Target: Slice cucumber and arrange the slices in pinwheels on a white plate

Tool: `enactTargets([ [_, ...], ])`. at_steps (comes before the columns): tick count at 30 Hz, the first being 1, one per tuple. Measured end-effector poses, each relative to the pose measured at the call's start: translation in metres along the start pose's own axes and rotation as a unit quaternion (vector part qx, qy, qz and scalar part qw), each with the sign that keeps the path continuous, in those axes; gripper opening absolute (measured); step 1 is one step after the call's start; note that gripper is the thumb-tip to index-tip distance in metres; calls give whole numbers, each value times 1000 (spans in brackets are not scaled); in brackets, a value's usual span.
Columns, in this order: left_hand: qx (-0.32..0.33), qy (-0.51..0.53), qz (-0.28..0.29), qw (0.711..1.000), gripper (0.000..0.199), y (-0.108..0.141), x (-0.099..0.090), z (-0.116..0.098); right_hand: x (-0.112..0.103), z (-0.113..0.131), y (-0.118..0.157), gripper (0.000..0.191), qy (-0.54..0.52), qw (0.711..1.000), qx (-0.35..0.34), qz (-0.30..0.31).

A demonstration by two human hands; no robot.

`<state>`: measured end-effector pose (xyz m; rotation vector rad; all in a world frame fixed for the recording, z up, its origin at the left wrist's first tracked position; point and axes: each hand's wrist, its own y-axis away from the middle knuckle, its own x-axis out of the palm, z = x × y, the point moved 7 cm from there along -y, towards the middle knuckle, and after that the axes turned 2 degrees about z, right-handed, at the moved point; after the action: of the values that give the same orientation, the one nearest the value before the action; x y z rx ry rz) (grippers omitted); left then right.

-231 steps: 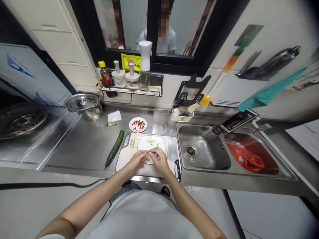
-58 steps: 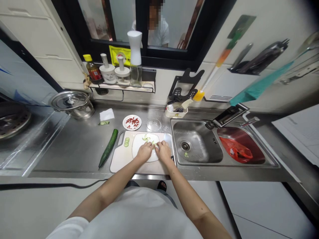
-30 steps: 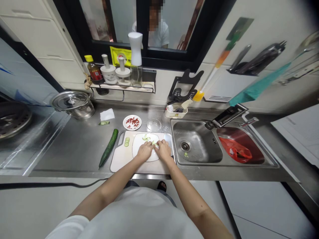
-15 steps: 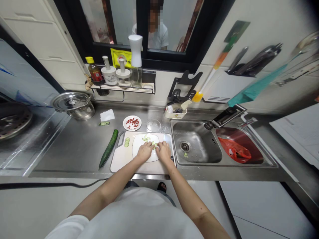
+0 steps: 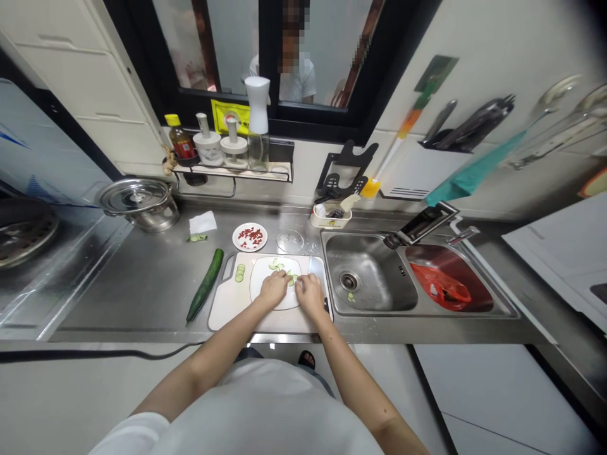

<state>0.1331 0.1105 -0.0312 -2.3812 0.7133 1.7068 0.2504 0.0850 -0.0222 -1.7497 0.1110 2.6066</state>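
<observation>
A white plate lies on a light cutting board, with thin cucumber slices fanned on its far part. My left hand is over the plate's middle, fingers bent and closed around the edge of a pale green cucumber slice. From the right, my right hand meets the same small group of slices, its fingertips pinched together at them. The exact grip is partly hidden by the fingers. A short stack of cucumber slices rests on the board's left side. Under my right wrist a black knife handle partly shows.
A whole cucumber lies left of the board. Behind are a small plate of chopped red pieces and a clear round lid. The sink adjoins on the right, with a red bag. A lidded pot stands left.
The view has shifted slightly. My hands stay over the plate, with small finger movements at the cucumber slices; a bit more of the slices shows between them.
</observation>
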Motion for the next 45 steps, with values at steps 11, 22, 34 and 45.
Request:
enactTargets([
  [11, -70, 158, -146, 974, 33, 38, -11, 32, -17, -6, 27, 28, -61, 996, -21, -64],
  [22, -130, 221, -212, 943, 28, 92, -1, 77, -12, 8, 49, 26, -106, 991, -50, -62],
  [34, -280, 138, -247, 917, 28, 105, -22, 135, -6, 11, 45, 29, -118, 990, -52, -48],
  [45, -338, 66, -161, 925, 34, 86, -23, 137, 0, 20, 41, 30, -125, 988, -83, -36],
])
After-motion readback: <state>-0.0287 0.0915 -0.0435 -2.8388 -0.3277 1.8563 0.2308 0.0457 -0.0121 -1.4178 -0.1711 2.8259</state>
